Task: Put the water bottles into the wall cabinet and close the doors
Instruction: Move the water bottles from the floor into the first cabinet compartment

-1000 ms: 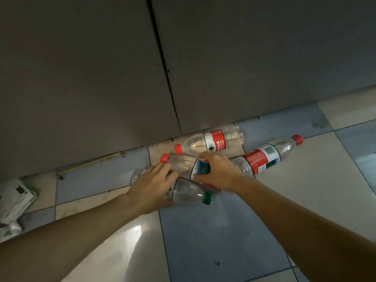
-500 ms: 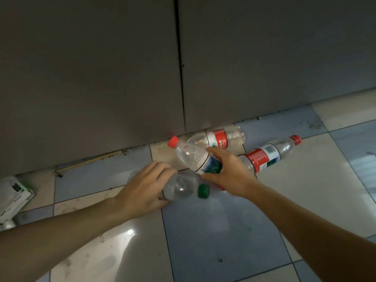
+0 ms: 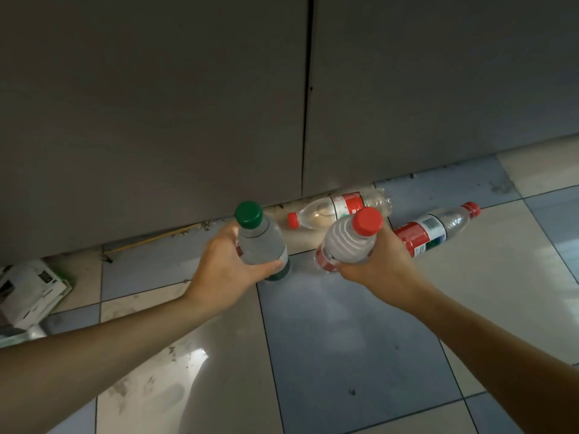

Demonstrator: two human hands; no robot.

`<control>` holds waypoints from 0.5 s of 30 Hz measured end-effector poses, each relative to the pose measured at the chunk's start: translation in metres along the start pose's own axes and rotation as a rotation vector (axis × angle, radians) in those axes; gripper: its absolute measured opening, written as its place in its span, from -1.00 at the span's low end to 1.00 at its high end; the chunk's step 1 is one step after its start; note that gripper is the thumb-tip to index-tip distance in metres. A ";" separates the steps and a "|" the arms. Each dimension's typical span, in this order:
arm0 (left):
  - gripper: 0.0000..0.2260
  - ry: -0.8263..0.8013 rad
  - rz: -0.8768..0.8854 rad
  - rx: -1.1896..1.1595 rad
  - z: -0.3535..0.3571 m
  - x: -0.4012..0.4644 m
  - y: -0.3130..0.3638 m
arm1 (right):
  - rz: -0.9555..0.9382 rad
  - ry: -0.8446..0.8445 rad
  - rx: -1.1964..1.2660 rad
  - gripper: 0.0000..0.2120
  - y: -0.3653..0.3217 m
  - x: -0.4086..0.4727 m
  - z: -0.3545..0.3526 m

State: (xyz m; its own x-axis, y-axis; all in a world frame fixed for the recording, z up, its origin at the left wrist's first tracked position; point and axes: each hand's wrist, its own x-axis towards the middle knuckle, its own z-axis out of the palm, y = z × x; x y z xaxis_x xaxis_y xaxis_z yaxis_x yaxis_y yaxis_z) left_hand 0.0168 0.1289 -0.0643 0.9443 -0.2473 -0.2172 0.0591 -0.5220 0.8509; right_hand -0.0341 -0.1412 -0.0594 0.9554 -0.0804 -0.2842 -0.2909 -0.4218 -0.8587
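Note:
My left hand (image 3: 224,270) grips a clear water bottle with a green cap (image 3: 260,241), held upright above the floor. My right hand (image 3: 380,261) grips a clear bottle with a red cap (image 3: 349,241) and red label, cap pointing up toward me. Two more red-capped bottles lie on the tiled floor behind my hands: one (image 3: 341,206) against the foot of the cabinet, the other (image 3: 438,228) to the right. The grey cabinet doors (image 3: 188,104) fill the top of the view, both shut, with a dark seam between them.
A white and green box (image 3: 29,286) lies on the floor at the far left. The floor (image 3: 344,339) is blue and cream tile, scuffed near my left arm. A thin yellowish stick (image 3: 150,242) lies along the cabinet's foot.
Both hands have lifted their bottles off the floor and turned them upright, caps toward me. The two bottles behind stay where they lay.

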 end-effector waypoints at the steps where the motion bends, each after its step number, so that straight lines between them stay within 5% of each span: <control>1: -0.43 0.007 0.014 0.004 0.002 0.000 0.000 | -0.006 0.007 0.012 -0.36 -0.001 0.000 0.002; 15: -0.35 0.009 0.097 0.041 0.008 -0.007 -0.003 | -0.016 -0.002 0.018 -0.32 0.003 -0.004 0.019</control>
State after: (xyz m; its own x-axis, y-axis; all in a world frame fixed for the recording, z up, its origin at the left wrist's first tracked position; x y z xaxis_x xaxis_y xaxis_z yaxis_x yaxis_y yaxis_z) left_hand 0.0074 0.1252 -0.0690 0.9478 -0.2912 -0.1301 -0.0461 -0.5287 0.8475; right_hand -0.0399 -0.1251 -0.0693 0.9598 -0.0722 -0.2711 -0.2765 -0.4069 -0.8706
